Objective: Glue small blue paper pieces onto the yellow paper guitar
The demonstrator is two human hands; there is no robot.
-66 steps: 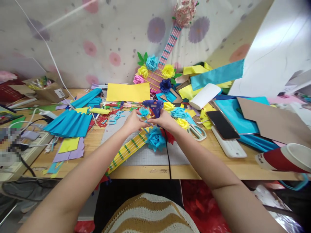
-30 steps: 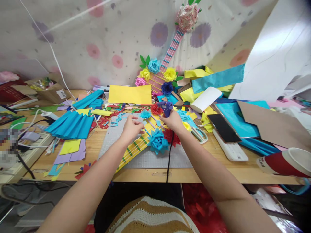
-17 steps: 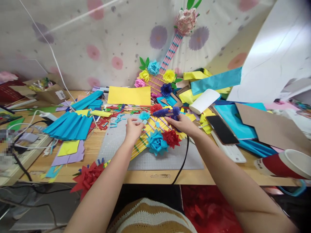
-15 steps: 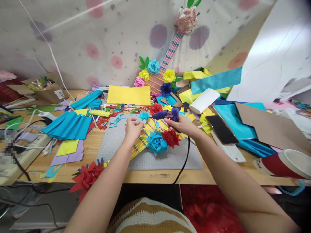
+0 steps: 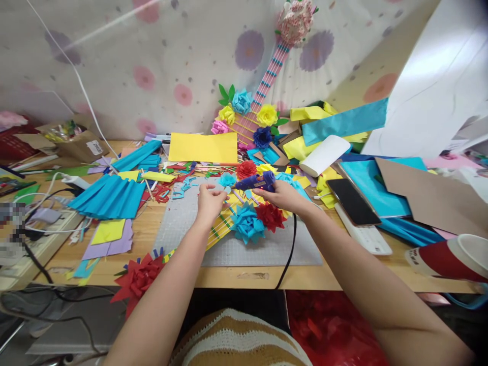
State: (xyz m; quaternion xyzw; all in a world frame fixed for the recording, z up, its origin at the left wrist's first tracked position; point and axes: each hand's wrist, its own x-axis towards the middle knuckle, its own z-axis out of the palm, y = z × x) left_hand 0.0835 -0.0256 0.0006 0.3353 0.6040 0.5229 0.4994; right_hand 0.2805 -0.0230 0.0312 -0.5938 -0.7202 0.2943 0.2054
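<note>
My right hand [image 5: 284, 195] is wrapped round a blue hot glue gun [image 5: 251, 182], its nozzle pointing left. In my left hand [image 5: 210, 201] thumb and fingers are pinched on a small light blue paper piece [image 5: 227, 190], close to the nozzle. Below both hands lies a yellow paper guitar [image 5: 218, 227] with strings, bearing a large blue paper flower [image 5: 247, 223] and a red paper flower [image 5: 271, 217]. Another red flower [image 5: 139, 279] sits at its lower left end, partly behind my left forearm. A small blue flower [image 5: 227, 179] lies just beyond my left fingertips.
A grey cutting mat [image 5: 183, 213] lies underneath. Pleated blue paper [image 5: 109, 198] and a power strip [image 5: 49, 241] are on the left. A phone [image 5: 354, 202] and a paper cup [image 5: 450, 258] stand right. A pink paper guitar [image 5: 247, 127] leans behind. The glue gun's black cord [image 5: 288, 256] hangs over the table edge.
The glue gun and my right hand have shifted slightly left, bringing the nozzle nearer the piece in my left fingers. My view has turned a little.
</note>
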